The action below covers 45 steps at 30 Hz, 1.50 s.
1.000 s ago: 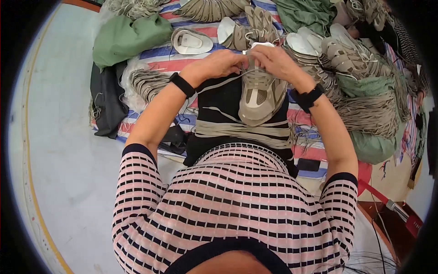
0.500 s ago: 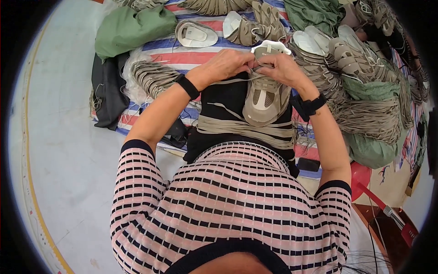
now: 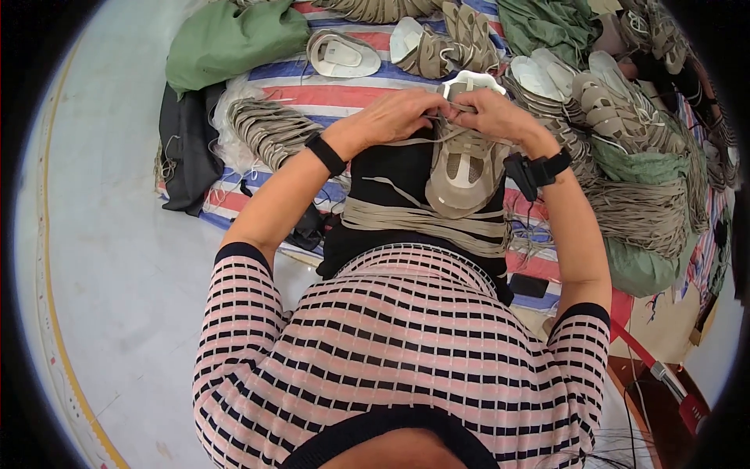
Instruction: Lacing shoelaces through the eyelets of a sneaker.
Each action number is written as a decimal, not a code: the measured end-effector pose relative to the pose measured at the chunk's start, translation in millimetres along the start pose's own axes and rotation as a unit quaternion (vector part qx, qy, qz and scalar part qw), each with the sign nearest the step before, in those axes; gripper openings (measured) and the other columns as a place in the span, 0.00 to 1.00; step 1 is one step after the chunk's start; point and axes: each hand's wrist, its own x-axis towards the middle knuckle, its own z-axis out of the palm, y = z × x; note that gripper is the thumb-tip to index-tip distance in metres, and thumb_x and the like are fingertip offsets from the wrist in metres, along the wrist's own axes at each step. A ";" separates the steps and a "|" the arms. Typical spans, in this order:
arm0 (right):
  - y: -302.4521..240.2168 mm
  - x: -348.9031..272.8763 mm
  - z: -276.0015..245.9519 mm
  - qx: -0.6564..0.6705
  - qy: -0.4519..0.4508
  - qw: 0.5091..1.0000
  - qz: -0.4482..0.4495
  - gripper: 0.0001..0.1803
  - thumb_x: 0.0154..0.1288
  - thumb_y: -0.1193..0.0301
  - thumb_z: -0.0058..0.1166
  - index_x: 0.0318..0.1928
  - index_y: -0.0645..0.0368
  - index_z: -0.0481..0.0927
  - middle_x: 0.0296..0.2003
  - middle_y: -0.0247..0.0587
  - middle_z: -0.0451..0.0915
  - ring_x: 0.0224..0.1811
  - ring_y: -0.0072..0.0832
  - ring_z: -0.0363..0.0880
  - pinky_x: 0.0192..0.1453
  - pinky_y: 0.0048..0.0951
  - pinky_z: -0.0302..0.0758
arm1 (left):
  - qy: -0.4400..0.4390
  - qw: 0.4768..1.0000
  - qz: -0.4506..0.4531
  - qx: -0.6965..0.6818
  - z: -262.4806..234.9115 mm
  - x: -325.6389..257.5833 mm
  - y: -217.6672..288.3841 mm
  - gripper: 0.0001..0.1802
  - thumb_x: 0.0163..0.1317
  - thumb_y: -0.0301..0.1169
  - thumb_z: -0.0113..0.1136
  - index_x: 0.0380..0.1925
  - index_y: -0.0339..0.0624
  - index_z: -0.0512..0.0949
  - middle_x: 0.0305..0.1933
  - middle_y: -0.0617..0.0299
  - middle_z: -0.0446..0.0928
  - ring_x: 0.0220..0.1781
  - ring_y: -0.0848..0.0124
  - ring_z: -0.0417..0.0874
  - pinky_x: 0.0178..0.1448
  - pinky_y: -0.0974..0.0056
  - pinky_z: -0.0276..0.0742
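Observation:
A taupe sneaker (image 3: 459,184) with a pale toe panel rests on my black-clothed lap, its toe toward me. Over its upper laced part my left hand (image 3: 406,113) pinches a shoelace, fingertips close against those of my other hand. My right hand (image 3: 491,114) is closed on the lace too, just right of the tongue. One lace end trails left from the shoe across the black cloth. A bundle of loose taupe shoelaces (image 3: 414,221) lies across my lap below the toe. The exact crossing of the lace is hidden by my fingers.
Stacked shoe uppers (image 3: 269,129) lie left on a striped sheet (image 3: 320,95). A white-lined upper (image 3: 342,55) and a green bag (image 3: 234,43) are beyond. At right, many laces (image 3: 637,215) hang over a green sack (image 3: 644,266). A dark phone-like slab (image 3: 528,285) lies near my right elbow.
My hands have shifted slightly, still closed on the lace above the shoe. The whole view has moved a little, so the surroundings appear slightly farther right.

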 end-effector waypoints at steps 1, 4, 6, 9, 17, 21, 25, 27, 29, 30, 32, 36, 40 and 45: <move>-0.6 0.3 0.5 -0.039 0.014 0.999 -0.027 0.15 0.56 0.58 0.53 0.35 0.55 0.78 0.27 0.48 0.79 0.32 0.44 0.76 0.36 0.38 0.70 | 0.001 1.000 -0.002 0.001 0.6 0.8 -1.0 0.14 0.52 0.28 0.59 0.40 0.46 0.71 0.33 0.55 0.75 0.38 0.55 0.76 0.38 0.56 0.72; -4.3 -2.7 8.0 -0.107 0.056 0.992 -0.043 0.15 0.56 0.57 0.53 0.35 0.55 0.78 0.28 0.48 0.79 0.33 0.45 0.77 0.37 0.38 0.71 | 0.003 0.999 0.005 0.037 3.1 3.1 -4.4 0.14 0.52 0.28 0.58 0.40 0.46 0.71 0.33 0.55 0.75 0.37 0.54 0.76 0.38 0.54 0.71; -6.8 -3.3 13.2 -0.136 0.087 0.986 -0.031 0.15 0.55 0.57 0.53 0.35 0.55 0.78 0.29 0.48 0.79 0.34 0.44 0.77 0.37 0.38 0.71 | -0.001 0.997 0.000 0.075 4.4 3.1 -7.5 0.13 0.53 0.27 0.57 0.39 0.46 0.71 0.32 0.55 0.74 0.37 0.54 0.75 0.38 0.54 0.71; -0.5 -4.2 17.6 -0.130 0.105 0.986 -0.028 0.13 0.54 0.60 0.54 0.38 0.51 0.79 0.30 0.50 0.79 0.33 0.41 0.77 0.37 0.35 0.71 | 0.011 0.998 0.021 0.051 5.4 -0.3 -10.5 0.11 0.52 0.25 0.57 0.37 0.43 0.71 0.34 0.56 0.74 0.38 0.55 0.76 0.40 0.57 0.72; 19.8 -15.5 4.4 0.426 0.083 0.900 -0.035 0.15 0.69 0.65 0.42 0.42 0.62 0.78 0.24 0.27 0.74 0.28 0.14 0.66 0.35 0.16 0.64 | 0.044 0.998 0.037 0.014 7.2 -4.7 -8.5 0.10 0.54 0.26 0.56 0.37 0.44 0.71 0.31 0.57 0.74 0.37 0.56 0.75 0.40 0.56 0.71; 26.6 -17.1 7.2 0.497 0.152 0.852 -0.063 0.15 0.70 0.65 0.40 0.44 0.62 0.76 0.26 0.28 0.76 0.28 0.15 0.66 0.35 0.16 0.63 | 0.062 0.996 -0.045 -0.051 7.6 -4.7 2.7 0.10 0.54 0.26 0.56 0.37 0.43 0.71 0.31 0.56 0.74 0.36 0.56 0.76 0.39 0.57 0.71; 25.7 -24.2 5.6 0.523 0.214 0.821 -0.082 0.14 0.69 0.66 0.42 0.43 0.63 0.77 0.29 0.29 0.77 0.30 0.15 0.68 0.36 0.15 0.61 | 0.084 0.994 -0.057 0.029 7.4 -15.2 3.6 0.10 0.54 0.25 0.55 0.38 0.42 0.72 0.30 0.55 0.74 0.36 0.56 0.77 0.39 0.57 0.73; 29.5 -27.9 7.8 0.511 0.218 0.828 -0.077 0.14 0.69 0.66 0.43 0.43 0.63 0.77 0.30 0.30 0.78 0.30 0.15 0.68 0.36 0.16 0.62 | 0.100 0.989 -0.035 0.104 -1.8 -33.1 -2.9 0.10 0.54 0.24 0.53 0.38 0.42 0.73 0.30 0.54 0.76 0.35 0.56 0.77 0.39 0.58 0.74; 31.3 -32.8 9.3 0.498 0.225 0.835 -0.071 0.13 0.68 0.67 0.44 0.43 0.63 0.77 0.30 0.31 0.78 0.31 0.15 0.68 0.37 0.16 0.63 | 0.127 0.980 -0.101 0.111 -15.5 -57.2 -16.6 0.10 0.55 0.23 0.52 0.39 0.42 0.73 0.29 0.55 0.76 0.34 0.59 0.79 0.38 0.59 0.75; 27.3 -35.5 10.3 0.479 0.235 0.843 -0.070 0.12 0.67 0.68 0.46 0.42 0.62 0.78 0.31 0.31 0.78 0.31 0.15 0.68 0.37 0.16 0.64 | 0.156 0.966 -0.170 0.120 -24.8 -71.0 -21.6 0.10 0.56 0.22 0.51 0.39 0.42 0.74 0.29 0.55 0.77 0.33 0.62 0.80 0.37 0.61 0.75; 20.3 -43.0 12.3 0.460 0.242 0.851 -0.069 0.10 0.65 0.70 0.48 0.41 0.62 0.78 0.32 0.31 0.77 0.31 0.15 0.67 0.38 0.16 0.65 | 0.202 0.945 -0.255 0.031 -43.5 -90.0 -31.8 0.10 0.57 0.22 0.50 0.40 0.41 0.73 0.30 0.55 0.78 0.33 0.65 0.81 0.37 0.64 0.75; 12.3 -53.5 15.5 0.234 0.223 0.943 -0.077 0.08 0.57 0.78 0.53 0.39 0.60 0.78 0.31 0.28 0.72 0.30 0.16 0.66 0.37 0.17 0.65 | 0.376 0.806 -0.344 -0.301 -64.6 -97.7 -25.5 0.10 0.62 0.23 0.48 0.43 0.36 0.71 0.33 0.55 0.80 0.34 0.72 0.81 0.39 0.70 0.75; 11.0 -53.9 22.6 0.103 0.261 0.954 -0.105 0.07 0.58 0.78 0.52 0.38 0.60 0.78 0.29 0.33 0.72 0.27 0.18 0.67 0.34 0.18 0.66 | 0.282 0.809 -0.349 -0.381 -62.8 -89.0 -5.5 0.15 0.63 0.27 0.50 0.49 0.35 0.70 0.38 0.55 0.79 0.37 0.72 0.80 0.44 0.70 0.75; 25.4 -56.3 19.8 0.217 0.311 0.925 -0.013 0.06 0.61 0.77 0.50 0.39 0.61 0.78 0.28 0.29 0.76 0.27 0.15 0.68 0.33 0.17 0.66 | 0.180 0.882 -0.283 -0.330 -33.2 -66.5 14.1 0.11 0.64 0.29 0.50 0.44 0.36 0.73 0.37 0.58 0.80 0.32 0.75 0.79 0.41 0.72 0.74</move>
